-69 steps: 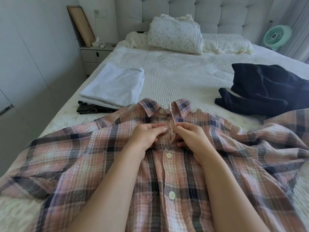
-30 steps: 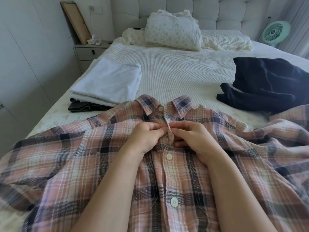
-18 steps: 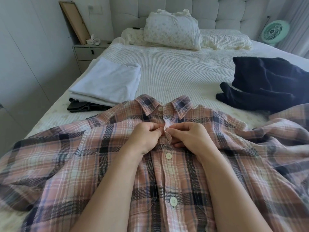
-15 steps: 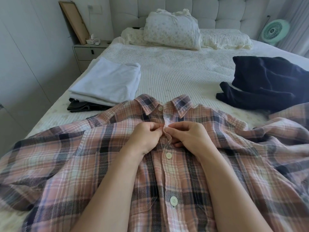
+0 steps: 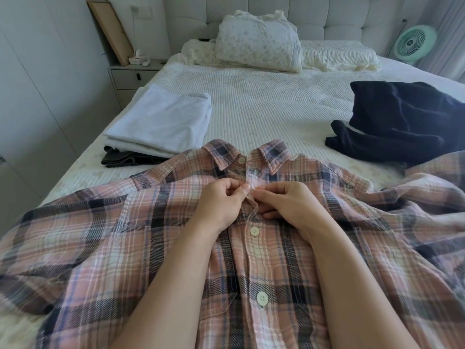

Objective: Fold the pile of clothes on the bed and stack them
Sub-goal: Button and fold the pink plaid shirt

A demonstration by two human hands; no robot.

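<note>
Head view: both hands work at the placket of a plaid shirt spread front-up across the near end of the bed.
Left hand and right hand each pinch the shirt's front edge with curled fingers, just below the collar (two lower buttons sit fastened). Folded white clothes lie stacked on a dark garment at far left; a crumpled navy garment lies at far right.

Pink plaid shirt spread front-up across the frame's lower half; white folded stack upper left; dark clothes crumpled right.
</note>
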